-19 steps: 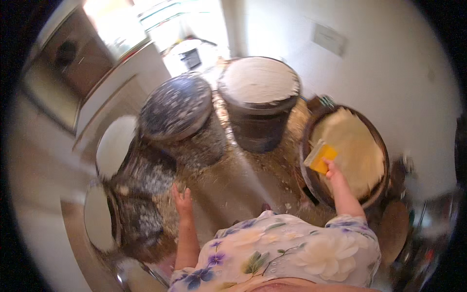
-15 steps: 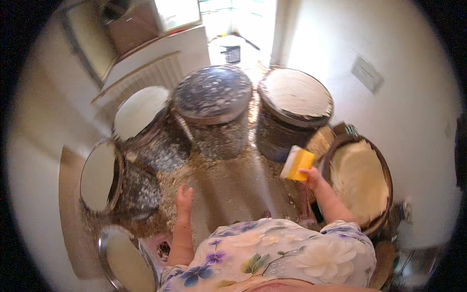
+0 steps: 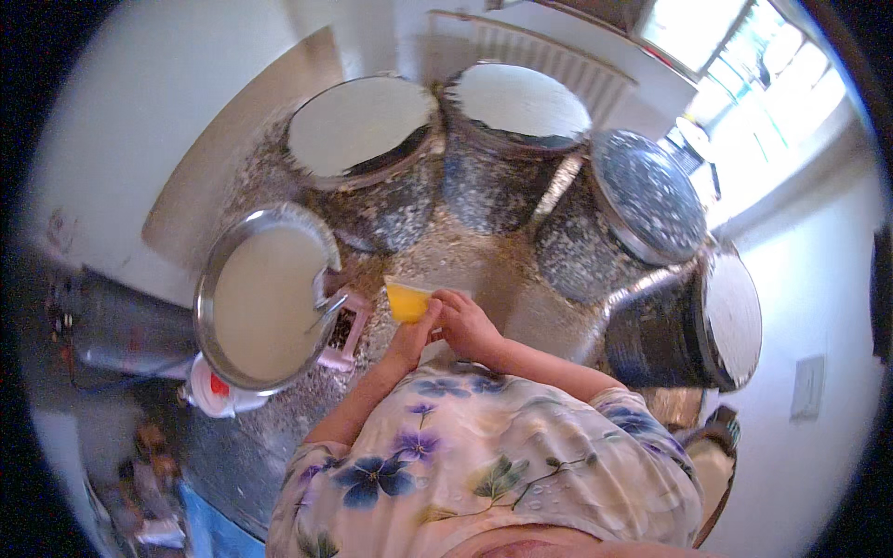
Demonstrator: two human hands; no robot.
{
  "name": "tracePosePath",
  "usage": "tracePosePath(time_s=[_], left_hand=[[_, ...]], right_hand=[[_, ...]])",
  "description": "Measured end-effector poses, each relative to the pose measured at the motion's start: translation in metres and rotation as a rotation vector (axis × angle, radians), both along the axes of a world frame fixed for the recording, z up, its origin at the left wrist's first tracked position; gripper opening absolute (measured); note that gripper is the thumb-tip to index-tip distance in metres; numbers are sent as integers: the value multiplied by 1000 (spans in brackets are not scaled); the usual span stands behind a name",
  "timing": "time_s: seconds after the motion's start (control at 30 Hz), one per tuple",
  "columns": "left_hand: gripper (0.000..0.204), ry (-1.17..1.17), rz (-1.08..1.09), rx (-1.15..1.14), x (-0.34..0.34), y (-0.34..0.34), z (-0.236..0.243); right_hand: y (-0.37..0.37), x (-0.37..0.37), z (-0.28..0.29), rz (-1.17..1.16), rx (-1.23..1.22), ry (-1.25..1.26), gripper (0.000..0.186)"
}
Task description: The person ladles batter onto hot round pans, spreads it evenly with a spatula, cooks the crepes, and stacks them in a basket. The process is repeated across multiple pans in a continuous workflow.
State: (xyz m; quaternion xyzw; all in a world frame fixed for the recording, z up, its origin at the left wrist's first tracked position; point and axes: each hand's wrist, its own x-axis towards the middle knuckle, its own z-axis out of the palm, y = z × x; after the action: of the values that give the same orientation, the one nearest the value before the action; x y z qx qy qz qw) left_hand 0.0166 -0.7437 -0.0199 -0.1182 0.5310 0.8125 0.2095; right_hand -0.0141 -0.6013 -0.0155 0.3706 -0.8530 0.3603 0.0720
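In front of my chest my two hands meet at a yellow scraper [image 3: 406, 304] with a pale edge. My left hand [image 3: 412, 340] grips it from below. My right hand [image 3: 466, 325] closes over its right side; the fingers overlap, so the exact grip is partly hidden. Left of them stands a wide steel bowl [image 3: 329, 244] of cream-coloured batter [image 3: 265, 293], with a metal utensil handle [image 3: 327, 312] leaning at its right rim. A pink plastic stool or stand [image 3: 352, 342] shows beside the bowl.
Dark drum-like griddles stand in an arc: two pale-coated ones [image 3: 361, 123] [image 3: 521, 100], a bare speckled one [image 3: 648, 189], and another coated one [image 3: 735, 316] at right. A further pale round [image 3: 712, 465] sits lower right. A white-and-red container [image 3: 216, 387] is under the bowl.
My view has turned left, bringing the batter bowl fully into sight. My right hand has carried the scraper in to the middle, and my left hand has come to it and taken hold.
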Motion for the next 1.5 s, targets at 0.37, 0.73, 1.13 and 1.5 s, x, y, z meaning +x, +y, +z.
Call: tracePosePath(time_s=[0.37,0.73,1.13,1.5], left_hand=[[35,-57,910,205,34,-127,-71],[38,-124,1368,723,-37,-133,-131],[22,-448,1210,98,48,-176,-87],[31,-485,801,-818,120,-138,-52]], right_hand=[[-62,-132,-27,93,-337,-1356,16],[-139,-245,-118,218,-16,-1690,27],[-238,-203,-198,516,369,-2196,25],[-275,-195,-142,523,587,-147,15]])
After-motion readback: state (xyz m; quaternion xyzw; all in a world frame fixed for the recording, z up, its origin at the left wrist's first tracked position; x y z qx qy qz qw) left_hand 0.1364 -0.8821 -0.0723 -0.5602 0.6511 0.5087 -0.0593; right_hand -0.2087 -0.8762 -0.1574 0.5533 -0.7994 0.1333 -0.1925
